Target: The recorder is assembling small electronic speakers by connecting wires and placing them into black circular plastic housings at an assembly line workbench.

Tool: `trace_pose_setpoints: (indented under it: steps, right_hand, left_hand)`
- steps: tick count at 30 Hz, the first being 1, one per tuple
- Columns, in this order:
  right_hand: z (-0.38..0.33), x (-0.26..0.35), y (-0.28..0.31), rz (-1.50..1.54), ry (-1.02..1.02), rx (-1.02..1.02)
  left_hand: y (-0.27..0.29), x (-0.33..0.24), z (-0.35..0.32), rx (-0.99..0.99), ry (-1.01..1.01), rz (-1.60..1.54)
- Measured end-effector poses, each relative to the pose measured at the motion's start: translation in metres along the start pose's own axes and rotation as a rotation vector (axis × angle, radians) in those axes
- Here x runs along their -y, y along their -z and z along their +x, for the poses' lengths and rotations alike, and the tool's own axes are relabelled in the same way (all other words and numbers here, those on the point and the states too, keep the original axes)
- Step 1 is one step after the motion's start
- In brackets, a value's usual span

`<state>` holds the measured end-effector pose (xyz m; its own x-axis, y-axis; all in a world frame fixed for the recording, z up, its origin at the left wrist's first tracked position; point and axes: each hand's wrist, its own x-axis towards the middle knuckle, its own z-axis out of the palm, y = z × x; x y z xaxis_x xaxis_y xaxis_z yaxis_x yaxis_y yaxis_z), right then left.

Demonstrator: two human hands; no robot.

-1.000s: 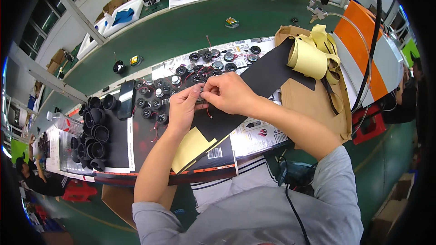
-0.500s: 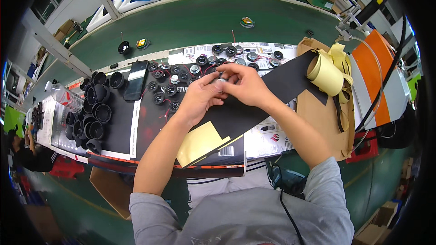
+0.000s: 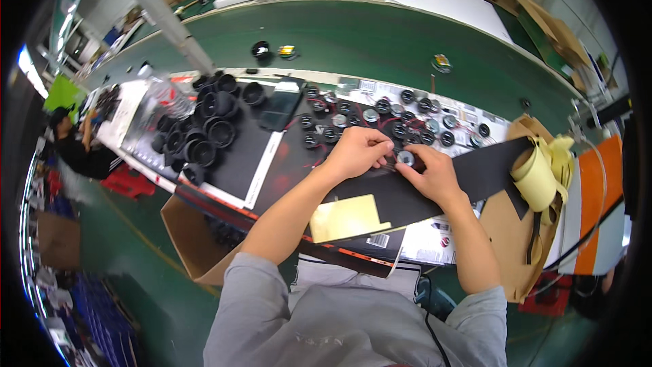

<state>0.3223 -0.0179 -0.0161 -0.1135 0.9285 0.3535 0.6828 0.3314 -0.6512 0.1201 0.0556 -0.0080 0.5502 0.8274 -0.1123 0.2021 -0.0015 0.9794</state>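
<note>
My right hand (image 3: 435,175) grips a small round speaker (image 3: 405,158) with a silvery back between thumb and fingers. Close beside it, my left hand (image 3: 358,153) is closed in a pinch; what lies between its fingertips is too small to make out. Both hands are over a long black sheet (image 3: 468,175) lying across the workbench. On the sheet's near end is a piece of yellow backing paper (image 3: 345,217). Just beyond my hands, several more small speakers (image 3: 382,106) with red wires are spread over the bench.
Black round housings (image 3: 219,132) are heaped at left beside a phone (image 3: 282,105) and a clear bottle (image 3: 166,92). A yellow paper roll (image 3: 533,178) stands on cardboard (image 3: 502,234) at right. Behind runs a green surface (image 3: 353,34). A co-worker (image 3: 75,146) sits far left.
My hands have come slightly apart, and the speaker now shows in my right fingers. The whole view has shifted, so the bench appears farther right and lower.
</note>
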Motion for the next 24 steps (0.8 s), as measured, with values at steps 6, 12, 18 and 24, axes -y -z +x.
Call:
trace_pose_setpoints:
  steps: [6,12,18,24]
  right_hand:
    - [0.002,0.008,-0.005,-0.194,0.216,0.032]
    - [-0.002,0.008,0.003,-0.215,0.252,0.125]
    - [-0.002,0.003,0.002,-0.105,0.257,0.179]
    - [-0.002,-0.005,0.002,0.131,0.062,0.098]
  left_hand:
    - [0.038,-0.049,-0.052,0.019,-0.074,0.964]
    - [0.162,-0.041,-0.112,-0.914,-0.032,1.502]
    - [0.201,0.025,-0.141,-0.822,0.051,1.762]
    - [0.168,0.022,-0.118,-0.630,-0.264,1.296]
